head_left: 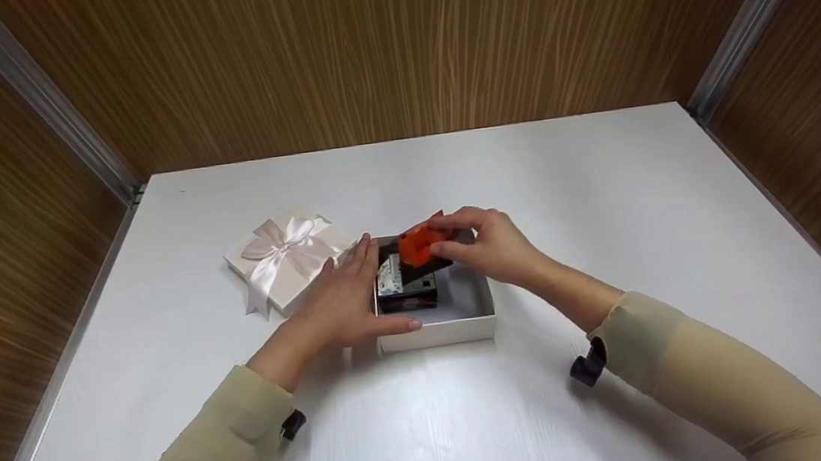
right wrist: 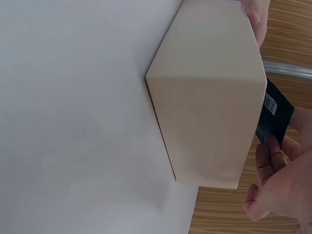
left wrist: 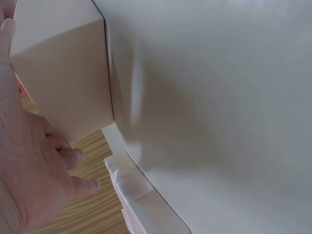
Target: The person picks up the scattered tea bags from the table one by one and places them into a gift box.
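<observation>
My right hand (head_left: pixel 496 246) pinches a thin, dark square card (head_left: pixel 420 248) with a bright orange picture, tilted over the open white box (head_left: pixel 439 333). On the card's underside (right wrist: pixel 274 112), a white barcode shows in the right wrist view. Inside the box, at its left side, lies a stack of small dark and patterned flat items (head_left: pixel 406 283), partly covered by the card. My left hand (head_left: pixel 342 301) rests against the box's left wall, fingers stretched along it and the thumb on the front rim. In the left wrist view, those fingers lie beside the box wall (left wrist: pixel 63 78).
A white lid (head_left: pixel 281 254) with a pale satin bow sits left of the box, behind my left hand. The white table (head_left: pixel 562 163) ends at a wood-patterned back panel (head_left: pixel 393 51), with similar panels on both sides.
</observation>
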Motion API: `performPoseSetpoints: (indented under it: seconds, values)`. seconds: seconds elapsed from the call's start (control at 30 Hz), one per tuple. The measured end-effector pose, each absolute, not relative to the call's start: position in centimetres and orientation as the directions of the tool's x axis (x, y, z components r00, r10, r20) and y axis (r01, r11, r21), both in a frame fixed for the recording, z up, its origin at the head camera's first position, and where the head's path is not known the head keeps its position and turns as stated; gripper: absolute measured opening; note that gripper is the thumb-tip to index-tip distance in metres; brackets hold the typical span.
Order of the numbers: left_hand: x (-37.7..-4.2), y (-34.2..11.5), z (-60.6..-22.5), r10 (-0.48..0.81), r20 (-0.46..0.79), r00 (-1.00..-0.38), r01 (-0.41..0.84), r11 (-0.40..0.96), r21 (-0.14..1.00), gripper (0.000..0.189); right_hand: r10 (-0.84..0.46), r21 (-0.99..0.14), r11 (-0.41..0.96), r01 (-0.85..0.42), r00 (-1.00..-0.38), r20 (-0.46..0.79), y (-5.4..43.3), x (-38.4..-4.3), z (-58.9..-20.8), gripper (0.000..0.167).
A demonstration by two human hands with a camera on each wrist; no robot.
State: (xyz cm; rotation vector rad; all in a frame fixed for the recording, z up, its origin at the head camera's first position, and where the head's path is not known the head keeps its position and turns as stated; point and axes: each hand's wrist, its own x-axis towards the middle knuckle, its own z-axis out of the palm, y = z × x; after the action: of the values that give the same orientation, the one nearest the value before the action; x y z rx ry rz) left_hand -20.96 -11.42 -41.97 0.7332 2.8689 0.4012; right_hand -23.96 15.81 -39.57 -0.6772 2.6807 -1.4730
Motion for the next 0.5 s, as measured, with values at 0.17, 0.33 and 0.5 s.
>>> performPoseSetpoints:
  seconds: [0.17,0.33,0.5]
  values:
    - [-21.0,-11.3,-41.9,0.486,-0.093,-0.869,0.445,0.849,0.284,0.144,-0.393,-0.808,0.447,-0.385,-0.895,0.209,14.7,-23.9,-39.9,0.039]
    - [-21.1,-11.3,-41.9,0.487,-0.092,-0.869,0.446,0.849,0.283,0.143,-0.401,-0.793,0.464,-0.395,-0.892,0.209,14.1,-23.9,-40.1,0.039]
    - [-21.0,-11.4,-42.0,0.494,-0.075,-0.866,0.456,0.843,0.287,0.143,-0.432,-0.763,0.483,-0.430,-0.875,0.220,13.6,-23.9,-40.5,0.042]
